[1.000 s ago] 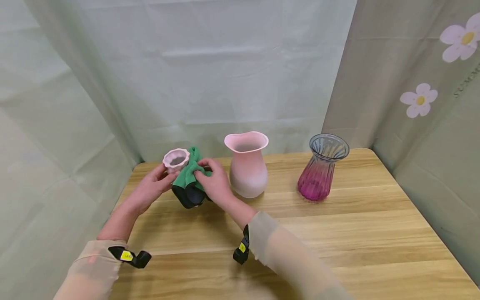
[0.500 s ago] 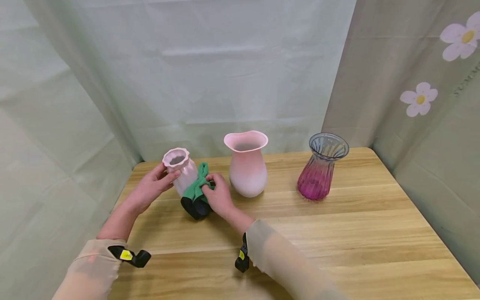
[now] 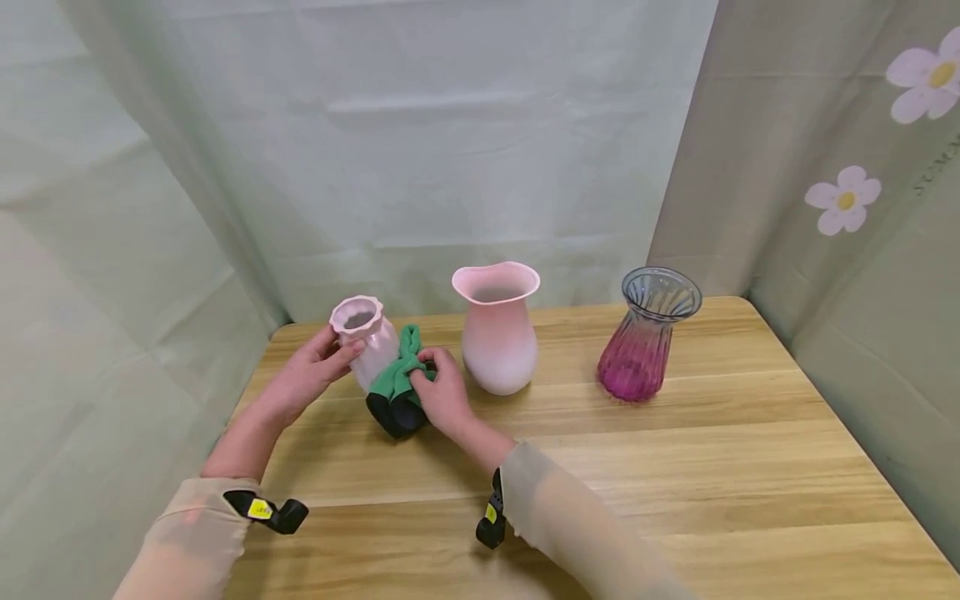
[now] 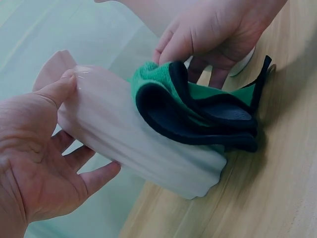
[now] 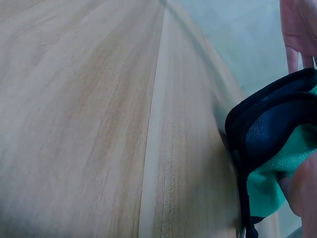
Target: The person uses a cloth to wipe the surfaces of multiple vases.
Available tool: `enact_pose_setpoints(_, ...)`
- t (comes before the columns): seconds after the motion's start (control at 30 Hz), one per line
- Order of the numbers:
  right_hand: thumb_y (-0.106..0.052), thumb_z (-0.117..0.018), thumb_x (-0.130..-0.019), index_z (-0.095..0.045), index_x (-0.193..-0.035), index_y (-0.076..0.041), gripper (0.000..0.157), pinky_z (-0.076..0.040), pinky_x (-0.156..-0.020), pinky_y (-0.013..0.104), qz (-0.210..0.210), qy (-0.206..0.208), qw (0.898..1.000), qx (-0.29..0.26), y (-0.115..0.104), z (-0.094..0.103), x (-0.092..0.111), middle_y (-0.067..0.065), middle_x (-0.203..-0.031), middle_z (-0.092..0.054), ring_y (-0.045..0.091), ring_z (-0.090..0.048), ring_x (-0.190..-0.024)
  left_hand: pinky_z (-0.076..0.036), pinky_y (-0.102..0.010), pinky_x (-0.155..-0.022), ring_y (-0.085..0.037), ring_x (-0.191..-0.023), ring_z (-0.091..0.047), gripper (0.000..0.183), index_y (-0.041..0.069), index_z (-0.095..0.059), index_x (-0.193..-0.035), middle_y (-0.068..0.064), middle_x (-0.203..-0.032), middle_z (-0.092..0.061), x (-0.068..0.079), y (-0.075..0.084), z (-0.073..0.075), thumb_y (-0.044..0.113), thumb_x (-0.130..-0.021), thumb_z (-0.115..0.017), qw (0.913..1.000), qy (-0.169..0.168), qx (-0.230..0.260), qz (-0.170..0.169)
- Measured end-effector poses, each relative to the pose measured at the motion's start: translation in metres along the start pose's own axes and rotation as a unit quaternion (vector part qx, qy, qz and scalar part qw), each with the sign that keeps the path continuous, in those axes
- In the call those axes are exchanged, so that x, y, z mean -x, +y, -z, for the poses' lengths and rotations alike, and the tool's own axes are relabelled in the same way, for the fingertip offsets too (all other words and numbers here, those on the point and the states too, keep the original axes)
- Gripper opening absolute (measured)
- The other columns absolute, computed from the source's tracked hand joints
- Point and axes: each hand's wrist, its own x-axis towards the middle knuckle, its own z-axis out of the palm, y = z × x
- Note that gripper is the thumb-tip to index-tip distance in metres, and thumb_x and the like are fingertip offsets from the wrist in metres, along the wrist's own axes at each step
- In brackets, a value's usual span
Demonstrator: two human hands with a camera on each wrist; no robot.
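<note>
A pale pink vase (image 3: 371, 360) with a scalloped rim leans at the table's back left. My left hand (image 3: 306, 375) grips it around the neck, thumb on the near side and fingers behind, as the left wrist view shows. My right hand (image 3: 442, 392) pinches a bunched green cloth (image 3: 397, 377) with a dark underside and black edging, which lies against the vase's lower body. In the left wrist view the cloth (image 4: 188, 104) drapes across the vase's side. Part of the cloth (image 5: 270, 163) shows in the right wrist view beside the right fingers.
Just right of the cloth stands a pink-and-white vase (image 3: 498, 350) with a wavy mouth. Farther right is a ribbed glass vase (image 3: 637, 354), grey above and magenta below. Pale curtains rise behind the wooden table (image 3: 675, 500).
My right hand has moved the cloth down from near the vase's rim to its lower body, uncovering its upper side. The left hand has kept its grip.
</note>
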Motion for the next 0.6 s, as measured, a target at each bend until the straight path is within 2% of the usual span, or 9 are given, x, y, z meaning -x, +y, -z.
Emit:
enact_pose_setpoints(0.23, -0.004, -0.063, -0.092, -0.064, -0.110, -0.004, 0.018, -0.048, -0.098, 0.034, 0.011, 0.002, 1.000, -0.007, -0.010, 0.009, 0.008, 0.005, -0.113, -0.062, 0.017, -0.057, -0.110, -0.037, -0.046, -0.113, -0.032, -0.146, -0.032, 0.066, 0.014, -0.023, -0.162, -0.018, -0.158, -0.032, 0.000, -0.002, 0.000, 0.034, -0.108, -0.055, 0.9999, 0.006, -0.010, -0.013)
enact_pose_setpoints(0.4, -0.003, -0.062, -0.093, -0.063, -0.110, -0.004, 0.017, -0.049, -0.100, 0.041, 0.019, 0.004, 1.000, -0.010, -0.013, 0.012, 0.012, 0.005, -0.114, -0.062, 0.018, -0.057, -0.111, -0.036, -0.051, -0.114, -0.034, -0.144, -0.034, 0.067, 0.014, -0.021, -0.163, -0.020, -0.156, -0.033, 0.001, -0.001, -0.004, 0.035, -0.108, -0.055, 0.9995, 0.017, -0.017, -0.021)
enact_pose_setpoints(0.5, -0.003, -0.062, -0.093, -0.063, -0.110, -0.004, 0.017, -0.049, -0.101, 0.044, 0.018, 0.011, 1.000, -0.012, -0.011, 0.013, 0.012, 0.005, -0.114, -0.062, 0.018, -0.057, -0.111, -0.033, -0.059, -0.114, -0.037, -0.146, -0.030, 0.073, 0.016, -0.018, -0.164, -0.020, -0.159, -0.031, 0.003, 0.002, -0.008, 0.037, -0.106, -0.057, 0.9986, 0.043, -0.026, -0.014)
enact_pose_setpoints(0.6, -0.002, -0.063, -0.093, -0.064, -0.110, -0.004, 0.017, -0.049, -0.100, 0.039, 0.016, 0.015, 1.000, -0.013, -0.010, 0.015, 0.012, 0.005, -0.113, -0.063, 0.018, -0.058, -0.111, -0.034, -0.062, -0.113, -0.040, -0.147, -0.028, 0.082, 0.013, -0.016, -0.164, -0.020, -0.161, -0.028, 0.005, 0.005, -0.017, 0.038, -0.103, -0.064, 0.9950, 0.092, -0.037, -0.009)
